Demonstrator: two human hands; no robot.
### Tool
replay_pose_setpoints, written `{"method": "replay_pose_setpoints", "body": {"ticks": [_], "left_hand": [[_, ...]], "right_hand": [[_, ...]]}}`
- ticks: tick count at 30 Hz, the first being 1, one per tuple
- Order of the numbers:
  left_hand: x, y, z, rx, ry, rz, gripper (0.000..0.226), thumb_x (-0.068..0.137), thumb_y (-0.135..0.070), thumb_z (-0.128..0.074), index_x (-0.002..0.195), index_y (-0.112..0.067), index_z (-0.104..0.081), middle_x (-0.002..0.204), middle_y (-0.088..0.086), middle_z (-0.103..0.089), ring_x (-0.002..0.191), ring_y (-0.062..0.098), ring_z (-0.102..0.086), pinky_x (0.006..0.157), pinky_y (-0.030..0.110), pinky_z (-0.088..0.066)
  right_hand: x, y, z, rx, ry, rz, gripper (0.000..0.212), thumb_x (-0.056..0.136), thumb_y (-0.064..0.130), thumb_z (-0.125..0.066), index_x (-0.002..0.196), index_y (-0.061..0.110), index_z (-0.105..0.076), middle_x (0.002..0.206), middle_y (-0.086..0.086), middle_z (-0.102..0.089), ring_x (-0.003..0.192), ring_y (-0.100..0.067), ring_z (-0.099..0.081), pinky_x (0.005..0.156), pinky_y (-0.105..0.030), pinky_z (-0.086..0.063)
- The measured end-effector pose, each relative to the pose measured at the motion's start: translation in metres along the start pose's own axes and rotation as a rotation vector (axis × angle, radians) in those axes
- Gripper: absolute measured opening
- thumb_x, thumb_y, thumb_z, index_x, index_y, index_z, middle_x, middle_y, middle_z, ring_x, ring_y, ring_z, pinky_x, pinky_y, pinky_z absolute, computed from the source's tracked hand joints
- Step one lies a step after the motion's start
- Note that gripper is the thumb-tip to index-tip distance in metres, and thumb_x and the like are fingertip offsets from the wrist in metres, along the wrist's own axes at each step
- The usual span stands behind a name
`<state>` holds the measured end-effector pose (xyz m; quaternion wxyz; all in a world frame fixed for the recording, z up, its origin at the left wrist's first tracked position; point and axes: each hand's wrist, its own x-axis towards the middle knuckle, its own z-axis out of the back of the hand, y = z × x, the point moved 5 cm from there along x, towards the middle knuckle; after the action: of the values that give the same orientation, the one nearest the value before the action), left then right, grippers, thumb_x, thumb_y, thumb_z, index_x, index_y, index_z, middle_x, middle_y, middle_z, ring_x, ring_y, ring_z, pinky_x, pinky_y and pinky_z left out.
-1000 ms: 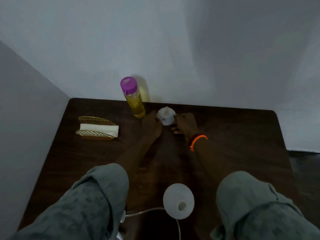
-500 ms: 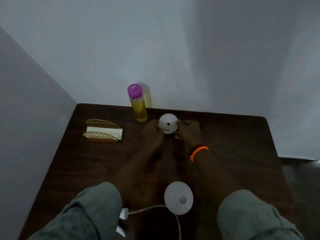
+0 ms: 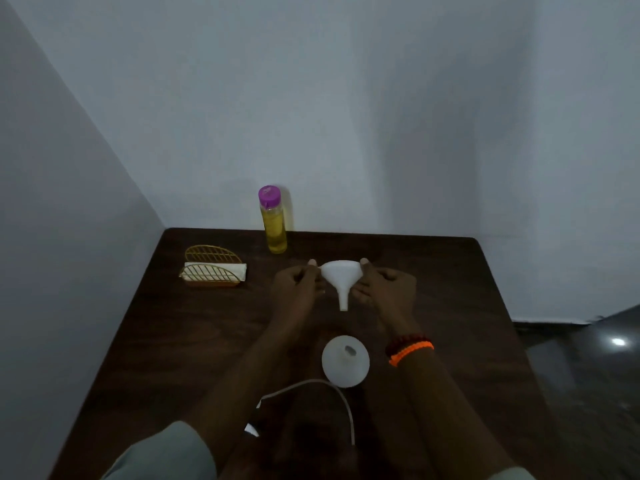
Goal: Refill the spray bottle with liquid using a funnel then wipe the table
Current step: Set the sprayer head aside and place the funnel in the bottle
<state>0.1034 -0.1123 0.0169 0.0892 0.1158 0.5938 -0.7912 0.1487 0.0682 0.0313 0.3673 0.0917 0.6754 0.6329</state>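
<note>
I hold a white funnel (image 3: 341, 276) upright, wide mouth up and spout pointing down, above the dark wooden table (image 3: 450, 306). My left hand (image 3: 297, 289) pinches its left rim and my right hand (image 3: 385, 289) pinches its right rim. Nearer to me stands the round white spray bottle (image 3: 345, 361), seen from above with its neck uncapped. Its spray head (image 3: 254, 415) and long thin tube (image 3: 341, 398) lie on the table by my arms. A clear bottle of yellow liquid with a purple cap (image 3: 273, 221) stands at the back edge by the wall.
A gold wire holder (image 3: 211, 271) with a folded white cloth (image 3: 239, 269) in it sits at the back left. Walls close off the table's left and far sides. Dark floor lies beyond the right edge.
The funnel has been lifted off the table and turned from spout-up to spout-down between both hands. The hands have spread to its rim, and the view has tilted upward.
</note>
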Motion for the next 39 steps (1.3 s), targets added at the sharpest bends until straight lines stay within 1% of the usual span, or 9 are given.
{"method": "replay_pose_setpoints", "body": {"ticks": [2, 5, 8, 13, 21, 26, 30, 34, 39], "left_hand": [[-0.018, -0.005, 0.005, -0.105, -0.037, 0.024, 0.022, 0.093, -0.037, -0.068, 0.096, -0.016, -0.073, 0.083, -0.006, -0.073, 0.078, 0.006, -0.072, 0.057, 0.005, -0.051], [-0.044, -0.016, 0.01, -0.2, -0.011, 0.025, 0.025, 0.089, -0.035, -0.072, 0.092, -0.011, -0.077, 0.084, 0.002, -0.078, 0.079, 0.011, -0.076, 0.071, 0.024, -0.061], [-0.068, -0.014, 0.013, -0.214, 0.029, 0.009, 0.015, 0.086, -0.031, -0.076, 0.085, -0.016, -0.079, 0.081, 0.0, -0.079, 0.081, 0.014, -0.077, 0.081, 0.036, -0.062], [-0.092, 0.004, 0.016, -0.21, 0.071, 0.035, 0.01, 0.085, -0.031, -0.078, 0.086, -0.021, -0.081, 0.083, 0.001, -0.08, 0.083, 0.018, -0.078, 0.084, 0.049, -0.062], [-0.106, 0.012, 0.018, -0.15, 0.025, 0.008, 0.004, 0.083, -0.025, -0.079, 0.08, -0.028, -0.08, 0.081, -0.004, -0.079, 0.082, 0.015, -0.077, 0.083, 0.047, -0.062], [-0.112, 0.019, 0.019, -0.122, 0.006, -0.033, 0.005, 0.083, -0.021, -0.079, 0.084, -0.025, -0.079, 0.081, -0.009, -0.079, 0.078, 0.005, -0.075, 0.077, 0.033, -0.062], [-0.116, 0.029, 0.016, -0.14, 0.005, -0.021, 0.01, 0.08, -0.014, -0.082, 0.089, -0.018, -0.079, 0.082, -0.005, -0.08, 0.079, 0.01, -0.077, 0.069, 0.023, -0.061], [-0.117, 0.037, 0.012, -0.124, 0.011, 0.038, 0.015, 0.079, -0.02, -0.083, 0.094, -0.017, -0.08, 0.084, -0.003, -0.08, 0.081, 0.01, -0.077, 0.078, 0.035, -0.063], [-0.118, 0.039, 0.014, -0.134, 0.016, 0.056, 0.01, 0.082, -0.027, -0.081, 0.089, -0.021, -0.08, 0.082, -0.006, -0.08, 0.08, 0.008, -0.076, 0.081, 0.041, -0.063]], "right_hand": [[-0.016, 0.002, 0.009, 0.063, 0.017, -0.023, 0.016, 0.082, 0.023, -0.079, 0.086, 0.009, -0.071, 0.089, -0.012, -0.075, 0.08, -0.022, -0.076, 0.069, -0.038, -0.064], [-0.039, 0.005, 0.023, 0.121, 0.064, -0.021, 0.019, 0.081, 0.016, -0.079, 0.095, 0.007, -0.072, 0.095, -0.013, -0.075, 0.083, -0.021, -0.076, 0.069, -0.036, -0.064], [-0.063, 0.005, 0.039, 0.128, 0.071, 0.024, 0.005, 0.081, 0.009, -0.077, 0.082, 0.013, -0.075, 0.088, -0.01, -0.077, 0.08, -0.022, -0.076, 0.068, -0.036, -0.063], [-0.089, -0.003, 0.054, 0.092, 0.079, 0.102, 0.014, 0.082, 0.008, -0.076, 0.074, 0.02, -0.076, 0.079, -0.004, -0.077, 0.074, -0.021, -0.076, 0.064, -0.036, -0.063], [-0.096, -0.029, 0.058, 0.126, 0.055, 0.026, 0.012, 0.079, 0.001, -0.077, 0.087, 0.009, -0.074, 0.083, -0.003, -0.077, 0.079, -0.021, -0.076, 0.07, -0.04, -0.064], [-0.093, -0.043, 0.059, 0.152, 0.064, -0.007, 0.014, 0.08, -0.002, -0.074, 0.086, 0.011, -0.075, 0.083, -0.001, -0.078, 0.081, -0.02, -0.076, 0.067, -0.034, -0.063], [-0.091, -0.056, 0.062, 0.136, 0.054, -0.033, 0.016, 0.079, -0.003, -0.074, 0.088, 0.01, -0.074, 0.084, -0.002, -0.077, 0.083, -0.02, -0.076, 0.066, -0.033, -0.062], [-0.089, -0.065, 0.063, 0.145, 0.043, -0.055, 0.02, 0.077, -0.003, -0.075, 0.089, 0.012, -0.073, 0.082, 0.005, -0.077, 0.08, -0.016, -0.076, 0.06, -0.027, -0.06], [-0.085, -0.074, 0.063, 0.136, 0.03, -0.096, 0.024, 0.073, 0.01, -0.083, 0.093, 0.018, -0.072, 0.088, 0.003, -0.078, 0.081, -0.014, -0.076, 0.066, -0.033, -0.062]]}}
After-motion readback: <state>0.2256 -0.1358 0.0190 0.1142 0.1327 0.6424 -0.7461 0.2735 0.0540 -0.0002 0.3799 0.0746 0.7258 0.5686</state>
